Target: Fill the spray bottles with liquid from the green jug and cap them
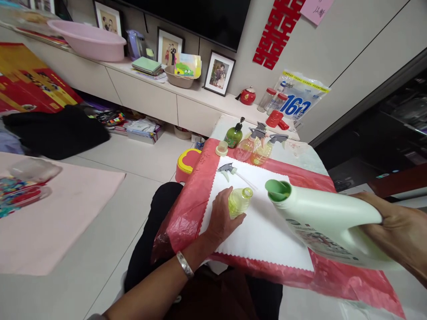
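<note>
My left hand [222,217] is closed around a small yellow-green bottle [239,201] with its mouth uncovered, standing on a white cloth [260,231]. My right hand [396,231] grips the handle end of a big pale green jug [323,222], tipped on its side with its green spout [278,190] pointing toward the small bottle, a short way from its mouth. A grey trigger sprayer head [228,170] with its tube lies loose on the cloth just beyond my left hand.
Red plastic sheet [187,213] covers the small table under the cloth. At its far end stand a dark green pump bottle [233,135], two spray bottles [255,149] and a cream cap [221,148]. A yellow-and-red stool [187,164] sits on the floor at left.
</note>
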Motion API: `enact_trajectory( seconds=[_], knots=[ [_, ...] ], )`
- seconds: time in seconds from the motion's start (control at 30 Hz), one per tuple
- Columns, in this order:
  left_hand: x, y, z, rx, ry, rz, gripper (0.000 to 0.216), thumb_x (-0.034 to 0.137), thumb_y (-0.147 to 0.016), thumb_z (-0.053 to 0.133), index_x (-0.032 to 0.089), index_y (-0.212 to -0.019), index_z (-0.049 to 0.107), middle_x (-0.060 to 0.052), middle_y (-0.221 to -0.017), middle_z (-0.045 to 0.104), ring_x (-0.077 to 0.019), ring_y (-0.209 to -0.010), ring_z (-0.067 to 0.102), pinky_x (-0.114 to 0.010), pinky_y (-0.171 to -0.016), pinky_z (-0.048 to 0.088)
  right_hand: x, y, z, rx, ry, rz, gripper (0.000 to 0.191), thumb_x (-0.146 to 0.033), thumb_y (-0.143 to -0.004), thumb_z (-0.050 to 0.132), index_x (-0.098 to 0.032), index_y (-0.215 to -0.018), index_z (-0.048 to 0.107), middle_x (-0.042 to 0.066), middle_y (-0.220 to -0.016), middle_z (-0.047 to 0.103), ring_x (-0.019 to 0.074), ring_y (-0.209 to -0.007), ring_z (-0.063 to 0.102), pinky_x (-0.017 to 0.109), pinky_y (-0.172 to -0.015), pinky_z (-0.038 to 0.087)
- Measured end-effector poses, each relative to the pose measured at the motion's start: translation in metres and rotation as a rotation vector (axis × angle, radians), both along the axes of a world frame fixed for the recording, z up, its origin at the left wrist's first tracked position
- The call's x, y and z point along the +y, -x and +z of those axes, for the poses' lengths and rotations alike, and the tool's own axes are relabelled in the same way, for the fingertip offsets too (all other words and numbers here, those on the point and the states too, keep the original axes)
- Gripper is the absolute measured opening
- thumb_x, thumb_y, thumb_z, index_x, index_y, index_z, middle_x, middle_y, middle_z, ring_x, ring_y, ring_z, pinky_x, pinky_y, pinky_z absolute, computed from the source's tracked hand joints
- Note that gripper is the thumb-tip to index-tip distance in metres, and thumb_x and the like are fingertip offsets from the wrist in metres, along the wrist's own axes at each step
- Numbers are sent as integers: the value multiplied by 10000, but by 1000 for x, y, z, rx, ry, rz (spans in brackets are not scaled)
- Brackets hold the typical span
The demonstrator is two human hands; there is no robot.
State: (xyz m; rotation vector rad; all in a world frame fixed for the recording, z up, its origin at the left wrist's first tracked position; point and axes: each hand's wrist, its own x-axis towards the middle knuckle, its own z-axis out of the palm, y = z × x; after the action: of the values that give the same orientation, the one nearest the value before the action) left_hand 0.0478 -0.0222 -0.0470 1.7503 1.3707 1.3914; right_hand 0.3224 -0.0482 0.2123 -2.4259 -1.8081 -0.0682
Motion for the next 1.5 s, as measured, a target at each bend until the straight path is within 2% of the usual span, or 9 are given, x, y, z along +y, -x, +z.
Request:
enact_trajectory(
  seconds=[0.2, 0.4, 0.53, 0.7, 1.2, 1.5],
  knots=[
    [1, 1, 2, 1, 2, -12, 847, 218, -725, 778, 204, -1443, 328, -164, -1397, 531, -348, -1317, 531, -547, -1097, 463, 8, -2, -2, -129, -13, 170, 413, -479, -557, 493, -342, -867, 730, -46, -634, 647, 181, -506, 594, 284, -522, 427],
    [2, 0, 2, -5, -19, 1, 846, 209, -716, 778, 199, -1439, 339, -167, -1386, 542, -350, -1304, 541, -542, -1078, 470, 15, 15, 5, -199, 69, 237, 366, -464, -551, 479, -347, -801, 718, -42, -614, 638, 188, -501, 579, 294, -517, 400],
    [2, 0, 3, -3, -1, -9, 851, 215, -720, 784, 206, -1444, 337, -167, -1398, 529, -354, -1310, 535, -550, -1085, 464, 19, 24, 9, -286, 138, 204, 378, -487, -576, 466, -364, -840, 707, -44, -630, 640, 209, -539, 591, 314, -545, 392],
    [2, 0, 5, -15, 14, -11, 850, 204, -707, 786, 201, -1433, 344, -163, -1388, 535, -355, -1297, 540, -559, -1083, 470, 23, 31, 15, -309, 193, 151, 397, -496, -532, 439, -373, -814, 690, -37, -606, 615, 227, -563, 593, 322, -549, 363],
    [0, 1, 7, 18, 2, -7, 839, 184, -729, 766, 226, -1439, 323, -146, -1411, 540, -360, -1316, 543, -561, -1099, 475, 25, 34, 25, -350, 223, 170, 362, -533, -527, 479, -373, -798, 659, -33, -683, 663, 238, -595, 599, 319, -541, 336],
    [1, 1, 10, 0, 23, -13, 843, 188, -720, 778, 232, -1432, 328, -145, -1404, 545, -347, -1326, 540, -557, -1103, 474, 27, 41, 28, -339, 208, 146, 328, -523, -503, 491, -380, -746, 658, -23, -601, 595, 213, -518, 521, 316, -508, 312]
  ],
)
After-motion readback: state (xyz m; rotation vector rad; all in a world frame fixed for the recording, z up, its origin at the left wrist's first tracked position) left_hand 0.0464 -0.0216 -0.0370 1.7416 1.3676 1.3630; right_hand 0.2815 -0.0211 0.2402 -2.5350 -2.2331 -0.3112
